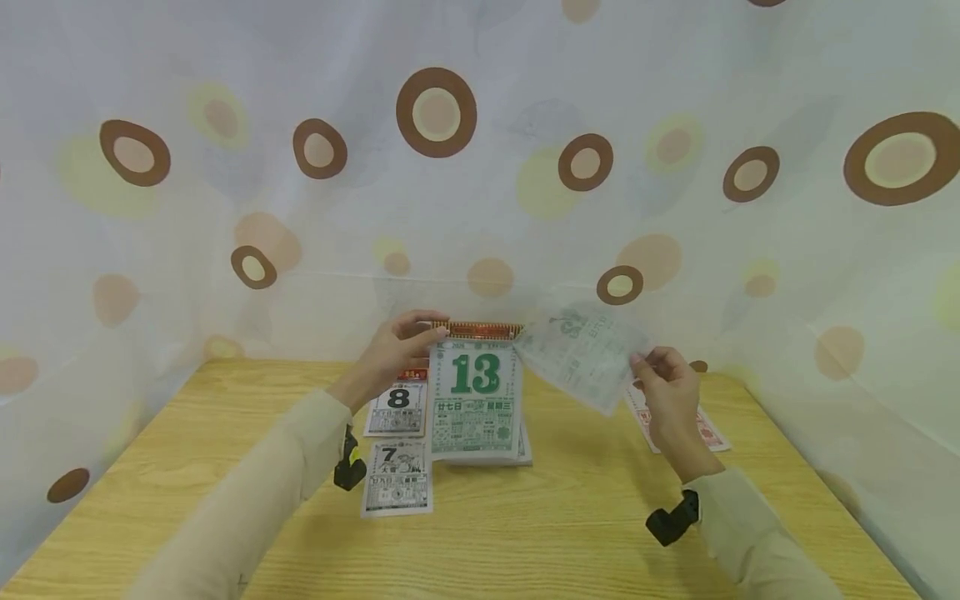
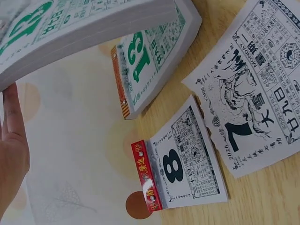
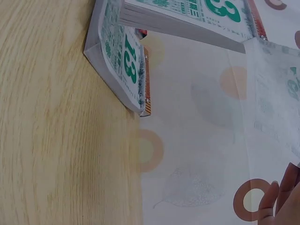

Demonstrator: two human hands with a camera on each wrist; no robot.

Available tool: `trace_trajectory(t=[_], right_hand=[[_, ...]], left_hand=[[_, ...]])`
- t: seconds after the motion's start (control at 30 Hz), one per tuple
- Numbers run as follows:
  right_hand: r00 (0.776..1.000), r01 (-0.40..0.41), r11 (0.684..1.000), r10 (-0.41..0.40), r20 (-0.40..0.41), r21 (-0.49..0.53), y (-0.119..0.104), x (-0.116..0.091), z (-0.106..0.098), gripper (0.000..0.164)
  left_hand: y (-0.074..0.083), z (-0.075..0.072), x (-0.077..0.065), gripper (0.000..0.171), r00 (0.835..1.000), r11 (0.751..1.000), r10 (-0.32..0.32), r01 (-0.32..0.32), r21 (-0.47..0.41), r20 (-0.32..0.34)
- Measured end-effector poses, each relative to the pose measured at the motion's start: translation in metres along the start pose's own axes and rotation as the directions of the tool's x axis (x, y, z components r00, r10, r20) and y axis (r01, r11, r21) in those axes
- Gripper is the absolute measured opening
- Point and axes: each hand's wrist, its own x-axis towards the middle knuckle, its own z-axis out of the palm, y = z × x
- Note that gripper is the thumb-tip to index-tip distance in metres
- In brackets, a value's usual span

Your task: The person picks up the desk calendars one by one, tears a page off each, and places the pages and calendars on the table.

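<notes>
My left hand (image 1: 390,354) grips the upper left corner of a thick tear-off calendar pad (image 1: 474,429), thumb in front by its red-and-gold binding strip (image 1: 483,330). The pad's top page shows a large green 13. Off to the right, my right hand (image 1: 670,387) pinches the outer edge of a thin, see-through calendar page (image 1: 588,358). That page is swung out sideways, and its inner corner meets the strip's right end. Below the raised pad, a second thick pad (image 2: 154,61), also printed with a green 13, lies on the table.
Left of the pads lie a small 8 calendar (image 2: 180,164) with a red header and a loose page printed 7 (image 1: 397,479). A red-printed page (image 1: 712,433) lies partly behind my right hand. Dotted cloth (image 1: 495,225) rises behind the wooden table (image 1: 525,542).
</notes>
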Motion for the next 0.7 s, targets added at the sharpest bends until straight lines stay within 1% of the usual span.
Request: trace_trajectory(t=[0.13, 0.3, 0.6, 0.7], right_hand=[[1.000, -0.009, 0.999, 0.010, -0.025, 0.045, -0.002, 0.003, 0.002, 0.013], [0.998, -0.041, 0.999, 0.043, -0.045, 0.034, -0.003, 0.004, 0.000, 0.013], [0.990, -0.085, 0.995, 0.091, -0.108, 0.053, -0.002, 0.014, -0.015, 0.012], [0.991, -0.083, 0.995, 0.088, -0.103, 0.052, -0.002, 0.016, -0.018, 0.011]], left_hand=[[-0.001, 0.000, 0.002, 0.034, 1.000, 1.000, 0.000, 0.000, -0.015, 0.009], [-0.003, -0.001, 0.001, 0.035, 1.000, 1.000, -0.004, 0.004, -0.019, 0.014], [-0.004, -0.009, -0.004, 0.036, 0.999, 0.999, -0.045, 0.045, -0.021, -0.021], [-0.004, -0.011, -0.005, 0.038, 0.998, 0.998, -0.055, 0.054, -0.028, -0.023]])
